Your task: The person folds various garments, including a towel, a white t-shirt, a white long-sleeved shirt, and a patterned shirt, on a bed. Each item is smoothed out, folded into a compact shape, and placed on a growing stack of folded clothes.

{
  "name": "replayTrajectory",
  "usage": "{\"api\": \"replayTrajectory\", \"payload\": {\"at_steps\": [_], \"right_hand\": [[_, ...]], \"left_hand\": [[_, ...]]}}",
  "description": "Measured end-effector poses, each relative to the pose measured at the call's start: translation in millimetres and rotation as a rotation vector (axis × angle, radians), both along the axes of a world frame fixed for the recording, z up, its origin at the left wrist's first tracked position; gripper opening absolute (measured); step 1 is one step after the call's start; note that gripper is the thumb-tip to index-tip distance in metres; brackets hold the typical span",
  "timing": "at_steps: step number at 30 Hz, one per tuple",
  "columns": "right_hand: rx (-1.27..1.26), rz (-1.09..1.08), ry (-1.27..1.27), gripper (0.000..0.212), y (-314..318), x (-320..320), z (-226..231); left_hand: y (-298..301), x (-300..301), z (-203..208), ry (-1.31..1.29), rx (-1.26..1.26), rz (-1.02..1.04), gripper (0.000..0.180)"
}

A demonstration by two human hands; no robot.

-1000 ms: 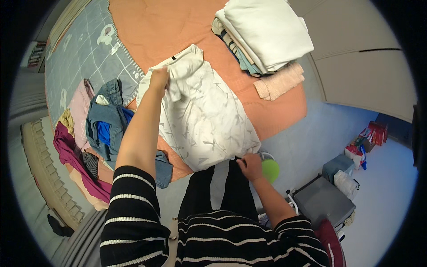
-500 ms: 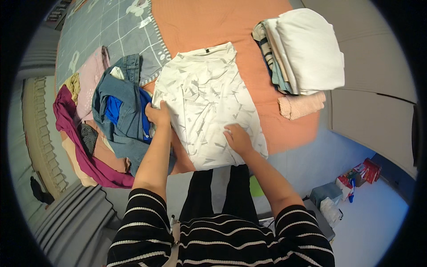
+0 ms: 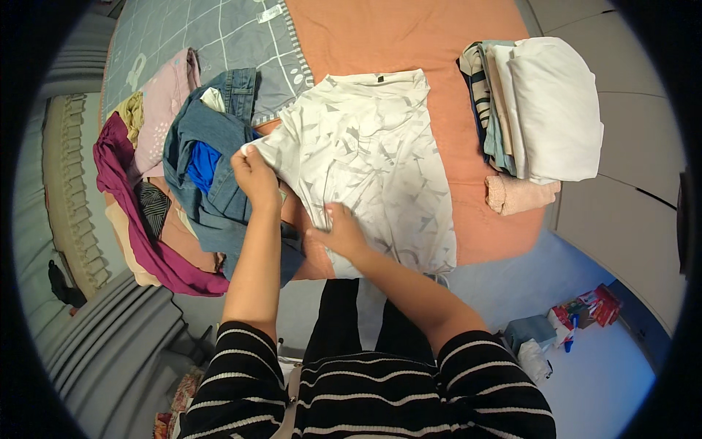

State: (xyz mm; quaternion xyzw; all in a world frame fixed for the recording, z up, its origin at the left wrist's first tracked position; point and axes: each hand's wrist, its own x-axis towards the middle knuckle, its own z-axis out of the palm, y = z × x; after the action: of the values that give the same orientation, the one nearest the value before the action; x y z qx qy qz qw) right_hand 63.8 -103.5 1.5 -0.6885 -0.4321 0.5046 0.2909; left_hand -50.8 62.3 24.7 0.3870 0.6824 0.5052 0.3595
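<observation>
A white shirt [image 3: 373,161] with grey leaf-like marks lies spread on the bed, its neckline at the far end. My left hand [image 3: 256,178] is closed on the shirt's left sleeve and pulls it outward and up off the bed. My right hand [image 3: 342,233] rests on the shirt's lower left side, thumb and fingers apart, and small creases run near it. Left of the shirt, close to my left hand, lies a loose heap with blue jeans [image 3: 212,139], a bright blue cloth [image 3: 203,164] and a magenta garment [image 3: 135,197].
A folded stack topped by a white garment [image 3: 556,110] stands at the right, with a peach towel-like cloth [image 3: 523,194] beside it. An orange sheet [image 3: 395,36] and a grey checked blanket [image 3: 212,36] cover the bed. Pale cabinets [image 3: 621,132] line the right side; grey curtains [image 3: 124,366] hang at left.
My left hand has lifted the sleeve out to the left. My right hand has slid leftward across the shirt to its left edge. The view has shifted, moving the bed's contents rightward.
</observation>
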Motion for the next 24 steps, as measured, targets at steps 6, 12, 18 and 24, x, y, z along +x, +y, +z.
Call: {"api": "replayTrajectory", "payload": {"at_steps": [6, 12, 18, 24], "right_hand": [[-0.089, -0.076, -0.360, 0.041, -30.4, -21.8, 7.7], [-0.259, -0.095, -0.201, 0.023, -97.1, -8.9, -23.3], [-0.510, -0.182, -0.040, 0.023, -159.9, 17.0, 0.4], [-0.436, -0.611, 0.247, 0.023, -209.2, 87.8, -31.9]], "left_hand": [[2.5, 23.9, 77.7, -0.208, 0.150, 0.005, 0.021], [4.7, 34.5, 80.6, 0.150, 0.403, -0.171, 0.021], [30.0, 101.5, 50.1, 0.475, 0.458, -0.583, 0.019], [13.6, 154.4, 4.1, 0.517, 0.167, -1.144, 0.028]]}}
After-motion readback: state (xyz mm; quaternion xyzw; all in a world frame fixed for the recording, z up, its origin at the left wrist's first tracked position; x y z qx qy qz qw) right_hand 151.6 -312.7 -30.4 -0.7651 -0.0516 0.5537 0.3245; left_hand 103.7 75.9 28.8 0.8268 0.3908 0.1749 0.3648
